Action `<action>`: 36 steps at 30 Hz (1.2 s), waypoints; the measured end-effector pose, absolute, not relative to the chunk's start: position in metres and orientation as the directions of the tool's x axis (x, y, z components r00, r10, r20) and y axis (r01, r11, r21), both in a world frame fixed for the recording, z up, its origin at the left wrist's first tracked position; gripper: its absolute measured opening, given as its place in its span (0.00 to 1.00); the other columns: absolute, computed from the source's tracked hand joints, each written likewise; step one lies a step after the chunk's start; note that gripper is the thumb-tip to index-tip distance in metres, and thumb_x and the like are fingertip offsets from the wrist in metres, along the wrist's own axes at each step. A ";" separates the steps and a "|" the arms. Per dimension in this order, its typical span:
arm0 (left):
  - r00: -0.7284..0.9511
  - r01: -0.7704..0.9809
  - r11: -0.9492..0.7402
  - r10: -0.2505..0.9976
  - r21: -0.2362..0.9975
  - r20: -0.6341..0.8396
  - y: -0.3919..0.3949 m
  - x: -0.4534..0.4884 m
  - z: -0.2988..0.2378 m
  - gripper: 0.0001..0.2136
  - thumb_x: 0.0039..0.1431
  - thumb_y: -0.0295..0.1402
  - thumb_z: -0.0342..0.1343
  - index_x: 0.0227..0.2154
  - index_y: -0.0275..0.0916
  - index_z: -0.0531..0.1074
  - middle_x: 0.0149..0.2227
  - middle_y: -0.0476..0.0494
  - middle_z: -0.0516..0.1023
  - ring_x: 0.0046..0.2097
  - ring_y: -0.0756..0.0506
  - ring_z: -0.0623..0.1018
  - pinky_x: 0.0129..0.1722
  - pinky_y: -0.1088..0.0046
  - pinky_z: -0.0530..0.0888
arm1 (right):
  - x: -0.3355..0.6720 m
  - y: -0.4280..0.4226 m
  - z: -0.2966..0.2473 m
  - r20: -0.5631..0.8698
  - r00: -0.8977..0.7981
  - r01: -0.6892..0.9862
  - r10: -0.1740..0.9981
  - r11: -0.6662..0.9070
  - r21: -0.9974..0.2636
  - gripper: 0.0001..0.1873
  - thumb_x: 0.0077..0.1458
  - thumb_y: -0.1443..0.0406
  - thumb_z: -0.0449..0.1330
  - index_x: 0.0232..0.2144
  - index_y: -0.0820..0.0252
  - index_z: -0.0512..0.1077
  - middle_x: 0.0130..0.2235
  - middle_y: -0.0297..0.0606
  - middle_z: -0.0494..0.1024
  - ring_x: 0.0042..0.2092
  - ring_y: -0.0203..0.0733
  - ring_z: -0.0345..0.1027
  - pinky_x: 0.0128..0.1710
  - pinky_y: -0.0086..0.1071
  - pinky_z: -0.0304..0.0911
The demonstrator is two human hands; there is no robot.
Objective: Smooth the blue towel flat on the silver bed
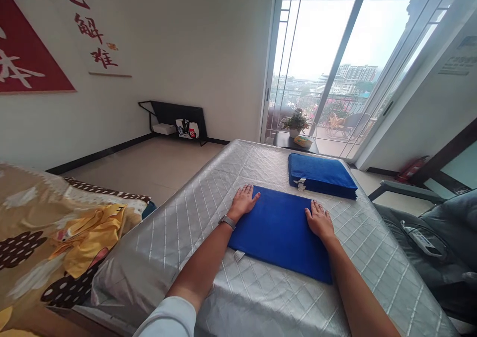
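Observation:
A flat blue cloth [279, 227], folded into a rectangle, lies on the silver quilted cover [194, 227]. A small white tag [239, 255] sticks out from its near left edge. My left hand [244, 202] rests flat on the far left part of the cloth, its fingers stretched out; a watch [227, 221] is on that wrist. On the right edge lies my right hand [319, 218], palm down with fingers extended. Just beyond it stands a stack of folded blue cloths [320, 172], with white tags at its near left corner.
To the left is a bed with a patterned blanket [30, 203] and a yellow garment [89, 235]. A dark armchair [447, 217] holding a white power strip [423, 240] stands at the right. Behind the table are a potted plant [296, 122] and glass sliding doors.

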State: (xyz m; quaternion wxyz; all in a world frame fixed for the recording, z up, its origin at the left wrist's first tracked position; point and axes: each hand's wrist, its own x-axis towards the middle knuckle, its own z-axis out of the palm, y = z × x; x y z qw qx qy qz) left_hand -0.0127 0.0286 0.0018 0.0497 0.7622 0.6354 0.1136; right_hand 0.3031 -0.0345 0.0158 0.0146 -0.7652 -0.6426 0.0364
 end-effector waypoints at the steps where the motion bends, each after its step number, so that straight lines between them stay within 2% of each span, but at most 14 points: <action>1: 0.137 0.963 -0.157 0.985 0.221 0.105 0.030 -0.017 0.003 0.35 0.71 0.51 0.28 0.70 0.32 0.52 0.72 0.38 0.53 0.72 0.41 0.52 0.71 0.57 0.48 | 0.303 -0.035 0.016 -0.034 0.171 0.982 0.985 -0.174 -0.070 0.36 0.69 0.54 0.32 0.72 0.67 0.44 0.74 0.38 0.44 0.73 0.42 0.36 0.71 0.44 0.33; 4: 0.062 0.972 -0.087 0.991 0.216 0.119 0.031 -0.028 0.008 0.34 0.72 0.49 0.28 0.69 0.29 0.53 0.71 0.35 0.53 0.72 0.41 0.53 0.71 0.59 0.48 | 0.302 -0.036 0.016 -0.023 0.174 0.982 0.985 -0.175 -0.076 0.36 0.69 0.54 0.32 0.72 0.67 0.45 0.74 0.39 0.44 0.73 0.42 0.36 0.71 0.43 0.33; 7: 0.067 0.973 -0.104 0.981 0.206 0.181 0.025 -0.020 0.016 0.34 0.72 0.49 0.28 0.68 0.27 0.55 0.71 0.33 0.55 0.72 0.40 0.53 0.71 0.60 0.49 | 0.301 -0.037 0.017 -0.006 0.177 0.980 0.984 -0.177 -0.089 0.36 0.69 0.54 0.32 0.72 0.67 0.46 0.74 0.39 0.45 0.73 0.42 0.37 0.71 0.43 0.33; 9: 0.161 0.958 -0.201 0.967 0.204 0.197 0.017 -0.001 0.022 0.35 0.72 0.50 0.28 0.68 0.28 0.56 0.70 0.32 0.57 0.71 0.40 0.55 0.70 0.61 0.51 | 0.301 -0.038 0.017 0.001 0.177 0.980 0.984 -0.176 -0.097 0.36 0.69 0.54 0.32 0.72 0.66 0.46 0.73 0.39 0.46 0.73 0.42 0.37 0.71 0.43 0.33; 13: 0.507 0.827 -0.532 0.845 0.183 0.168 -0.002 0.067 0.024 0.36 0.71 0.55 0.29 0.67 0.32 0.59 0.69 0.34 0.60 0.70 0.41 0.59 0.69 0.62 0.56 | 0.301 -0.038 0.017 0.012 0.178 0.978 0.984 -0.175 -0.109 0.36 0.69 0.54 0.33 0.72 0.67 0.47 0.73 0.39 0.46 0.73 0.43 0.38 0.71 0.43 0.33; 17: 0.622 0.741 -0.649 0.761 0.173 0.187 -0.008 0.134 0.020 0.34 0.71 0.53 0.28 0.67 0.36 0.60 0.69 0.36 0.60 0.70 0.42 0.58 0.69 0.61 0.55 | 0.302 -0.039 0.016 0.023 0.175 0.979 0.984 -0.172 -0.111 0.36 0.69 0.55 0.35 0.72 0.67 0.47 0.73 0.39 0.46 0.73 0.44 0.39 0.70 0.43 0.34; 23: 0.504 0.809 -0.532 0.846 0.249 0.173 0.003 0.152 0.011 0.38 0.71 0.54 0.25 0.68 0.31 0.57 0.70 0.33 0.56 0.72 0.41 0.55 0.70 0.60 0.51 | 0.303 -0.039 0.014 0.034 0.169 0.981 0.985 -0.165 -0.102 0.36 0.69 0.55 0.35 0.72 0.67 0.48 0.73 0.40 0.47 0.73 0.45 0.39 0.70 0.43 0.35; 28: 0.408 0.874 -0.421 0.907 0.242 0.106 0.015 0.093 0.009 0.38 0.70 0.56 0.27 0.69 0.33 0.55 0.72 0.36 0.53 0.73 0.41 0.51 0.71 0.57 0.49 | 0.304 -0.036 0.013 0.019 0.174 0.980 0.985 -0.171 -0.104 0.37 0.69 0.53 0.33 0.72 0.67 0.47 0.73 0.39 0.47 0.73 0.45 0.38 0.70 0.43 0.34; 32: 0.250 0.939 -0.270 0.961 0.212 0.117 0.026 0.031 0.007 0.37 0.70 0.55 0.28 0.70 0.33 0.54 0.72 0.35 0.53 0.73 0.39 0.51 0.71 0.56 0.50 | 0.304 -0.035 0.012 0.000 0.177 0.978 0.984 -0.176 -0.116 0.37 0.69 0.52 0.33 0.72 0.66 0.46 0.73 0.39 0.45 0.73 0.44 0.37 0.71 0.43 0.33; 36: 0.196 0.956 -0.214 0.975 0.202 0.107 0.030 -0.004 0.005 0.38 0.70 0.55 0.28 0.70 0.31 0.51 0.72 0.34 0.50 0.73 0.40 0.50 0.70 0.58 0.51 | 0.304 -0.035 0.013 0.000 0.181 0.976 0.983 -0.180 -0.120 0.37 0.69 0.53 0.34 0.72 0.66 0.46 0.74 0.39 0.45 0.73 0.43 0.37 0.71 0.42 0.31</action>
